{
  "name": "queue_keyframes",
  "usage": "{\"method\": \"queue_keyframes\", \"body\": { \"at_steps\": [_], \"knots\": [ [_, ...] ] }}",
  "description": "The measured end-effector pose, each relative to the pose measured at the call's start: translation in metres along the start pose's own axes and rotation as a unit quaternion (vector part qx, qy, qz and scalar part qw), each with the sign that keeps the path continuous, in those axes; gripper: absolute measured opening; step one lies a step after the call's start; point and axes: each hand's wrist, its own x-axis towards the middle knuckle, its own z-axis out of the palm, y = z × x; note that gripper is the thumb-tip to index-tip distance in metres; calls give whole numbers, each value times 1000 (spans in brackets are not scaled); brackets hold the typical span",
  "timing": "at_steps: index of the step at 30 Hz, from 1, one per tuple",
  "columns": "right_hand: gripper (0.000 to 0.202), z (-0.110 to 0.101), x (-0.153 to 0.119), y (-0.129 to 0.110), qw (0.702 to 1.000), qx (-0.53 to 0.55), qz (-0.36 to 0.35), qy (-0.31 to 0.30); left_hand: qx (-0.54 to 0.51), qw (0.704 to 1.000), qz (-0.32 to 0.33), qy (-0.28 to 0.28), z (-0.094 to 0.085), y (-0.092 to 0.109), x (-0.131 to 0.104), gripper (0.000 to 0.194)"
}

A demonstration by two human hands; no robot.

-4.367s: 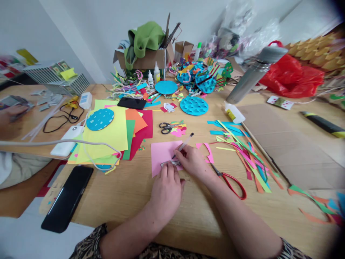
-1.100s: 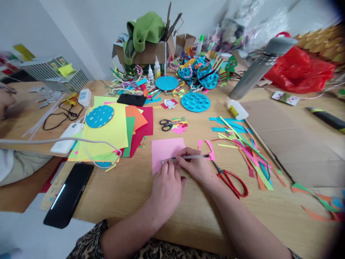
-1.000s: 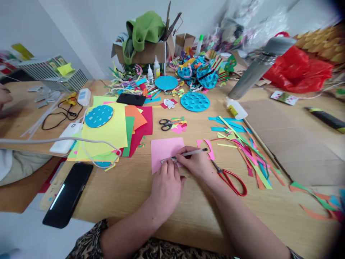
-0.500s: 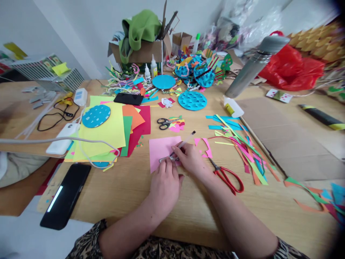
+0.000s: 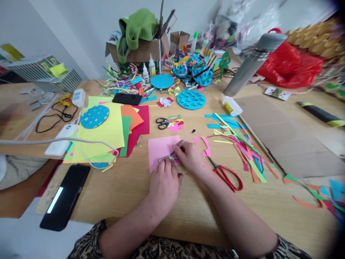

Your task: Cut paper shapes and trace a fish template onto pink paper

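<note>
The right hand [image 5: 192, 158] had its fingers closed on the pen [image 5: 185, 140], above the pink sheet [image 5: 156, 147], near middle. The left hand [image 5: 164, 185], fingers together and almost straight, gripped nothing but pressed a small piece [image 5: 161, 158] there. Too light pressure could let it slip; the right forearm could push the red scissors [image 5: 239, 185].

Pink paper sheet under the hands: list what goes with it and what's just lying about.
Apparently in use:
pink paper sheet
slim clear pen in the right hand
left hand, resting on it

Likely just lying about:
silver steel flask
red plastic bag
</note>
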Motion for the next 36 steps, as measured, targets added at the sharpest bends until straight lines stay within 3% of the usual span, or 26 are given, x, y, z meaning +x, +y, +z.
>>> {"method": "queue_keyframes", "body": {
  "at_steps": [13,20,36],
  "knots": [
    [23,-10,-1,-2,999,-22,23,-7,13,1000,1,-4,-4,1,3,38],
    [22,-13,-1,-5,999,-36,27,-13,9,999,-3,-38,-9,2,8,35],
    [17,-14,1,0,999,-33,22,-19,18,999,-5,-45,-8,1,12,41]
  ]
}}
